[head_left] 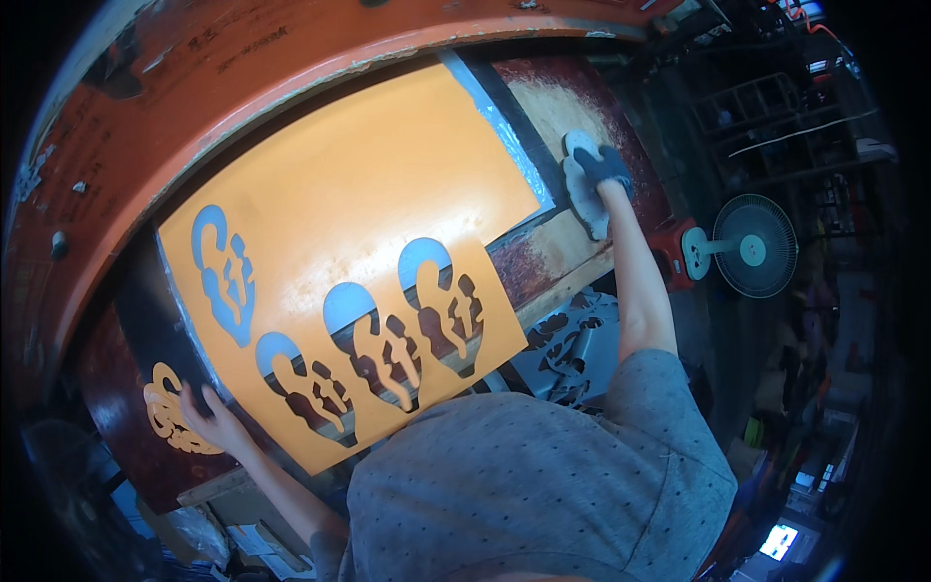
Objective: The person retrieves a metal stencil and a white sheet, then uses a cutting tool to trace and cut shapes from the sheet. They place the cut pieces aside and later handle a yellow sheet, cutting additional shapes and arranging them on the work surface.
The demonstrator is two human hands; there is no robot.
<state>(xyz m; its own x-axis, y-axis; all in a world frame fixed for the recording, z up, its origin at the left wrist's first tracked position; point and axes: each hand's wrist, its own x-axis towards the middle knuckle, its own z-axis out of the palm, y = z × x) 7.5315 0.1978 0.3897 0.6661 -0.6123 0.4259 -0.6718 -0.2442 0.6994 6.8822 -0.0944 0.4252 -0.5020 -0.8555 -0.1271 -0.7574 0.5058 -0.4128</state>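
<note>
A large yellow-orange sheet (339, 184) lies across the work table, with several shoe-part-like shapes cut out of it along its near and left sides. My left hand (215, 423) is bare, its fingers apart, beside a small pile of yellow cut-out pieces (167, 412) at the left; whether the fingertips touch them I cannot tell. Far to the right, my right hand (603, 169) wears a dark glove and grips a pale cutting die (581, 199) with a wavy outline. The die rests on the worn board, apart from the sheet.
An orange machine beam (320, 60) spans the far side of the table. Blue-white film (499, 121) shows under the sheet's right edge. A fan (754, 246) stands at the right. Grey sheet scraps with cut-outs (572, 339) lie below the board, near my right arm.
</note>
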